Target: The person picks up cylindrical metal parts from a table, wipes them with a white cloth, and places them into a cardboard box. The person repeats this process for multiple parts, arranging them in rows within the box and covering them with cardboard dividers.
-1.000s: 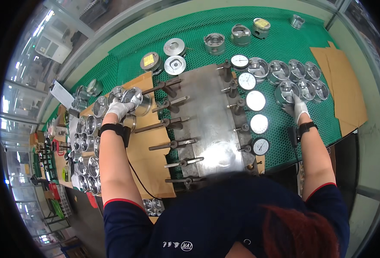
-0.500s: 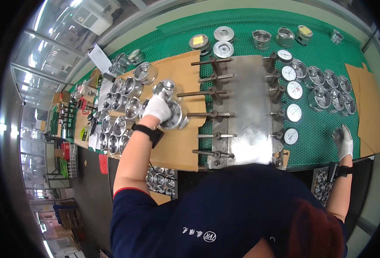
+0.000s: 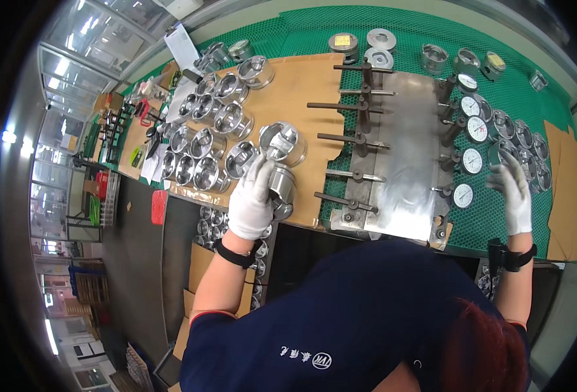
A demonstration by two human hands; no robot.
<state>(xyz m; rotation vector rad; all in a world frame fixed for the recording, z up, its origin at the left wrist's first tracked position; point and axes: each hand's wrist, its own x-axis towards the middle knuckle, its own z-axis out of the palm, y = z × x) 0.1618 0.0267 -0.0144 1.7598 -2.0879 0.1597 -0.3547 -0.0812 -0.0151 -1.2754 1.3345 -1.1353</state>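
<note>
My left hand, in a white glove, is closed on a shiny metal piston at the near edge of the cardboard sheet. That piston is tilted, its grooved side showing; the glove covers part of it. Just beyond it another piston sits with its hollow side up. My right hand, also gloved, is raised over the green mat with its fingers apart and nothing seen in them. It is nearest to the right-hand group of pistons and partly hides them.
Between my hands stands a metal fixture plate with rods along its left side and round dial gauges along its right. Several pistons stand in rows on the cardboard. More pistons line the back of the green mat.
My left hand has come nearer to me, from the far piston to the near one. My right hand has risen toward the right-hand pistons. The whole view has shifted.
</note>
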